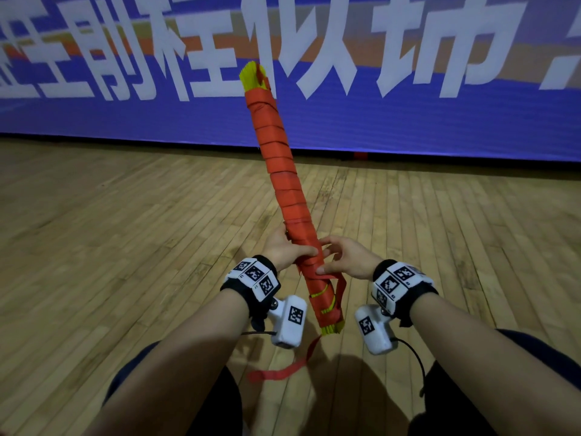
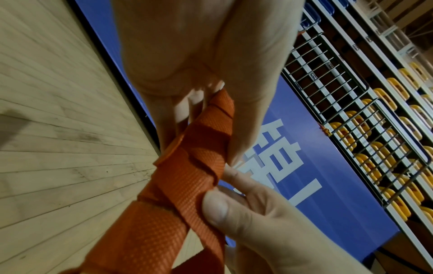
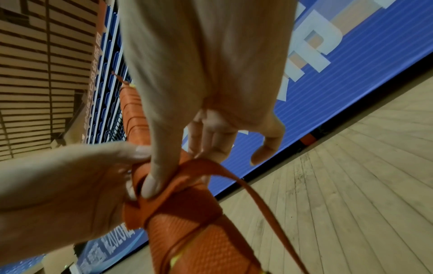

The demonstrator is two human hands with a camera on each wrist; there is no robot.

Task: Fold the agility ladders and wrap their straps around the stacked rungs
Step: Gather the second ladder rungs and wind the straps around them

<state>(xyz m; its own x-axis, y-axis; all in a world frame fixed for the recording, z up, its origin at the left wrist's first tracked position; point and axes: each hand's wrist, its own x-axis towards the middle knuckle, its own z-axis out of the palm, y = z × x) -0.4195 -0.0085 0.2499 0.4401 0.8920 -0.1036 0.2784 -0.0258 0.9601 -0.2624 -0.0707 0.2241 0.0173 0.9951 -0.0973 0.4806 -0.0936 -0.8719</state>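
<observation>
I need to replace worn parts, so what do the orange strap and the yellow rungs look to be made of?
The orange strap looks like woven nylon-type webbing, matte, with a visible ribbed weave. The yellow rungs appear to be thin flat plastic slats, judging by their stacked edges; their finish is too small to tell.

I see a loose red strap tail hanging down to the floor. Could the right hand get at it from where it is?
Probably yes. The right hand pinches the strap at the wrapped red bundle of yellow rungs, and the loose red strap tail hangs free just below it, with nothing between.
</observation>
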